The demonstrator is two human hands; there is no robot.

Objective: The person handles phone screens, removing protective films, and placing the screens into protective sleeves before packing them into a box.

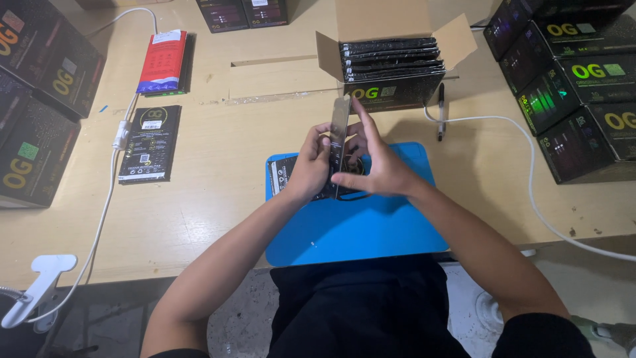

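Blue mat (371, 229): a soft work mat is laid on the wooden tabletop (218, 192) directly beneath both hands, seemingly to cushion what is handled above it.
Left hand (310, 166): closed around the lower edge of a thin, flat rectangular panel (340, 122), which is held upright and edge-on to the camera, just above the mat.
Right hand (374, 166): pressed against the panel's other side with fingers spread and the forefinger stretched up along it, apparently to steady it; a loose grip rather than a fist.
Beneath the hands: a dark flat packet (286, 174) is seen lying on the mat, partly hidden by the left hand and touching it.
Beyond the hands: an open cardboard box (397, 73) is placed within easy reach, filled with a row of black sleeves stood on edge.
Right of the hands: a black pen (440, 109) and a white cable (530, 172) are laid on the tabletop, with stacked black cartons (576, 86) farther out.
Left of the hands: a black flat packet (151, 142) and a red flat packet (163, 61) are set well apart from the mat, beside another white cable (106, 212); more black cartons (40, 99) are stacked at the far left edge.
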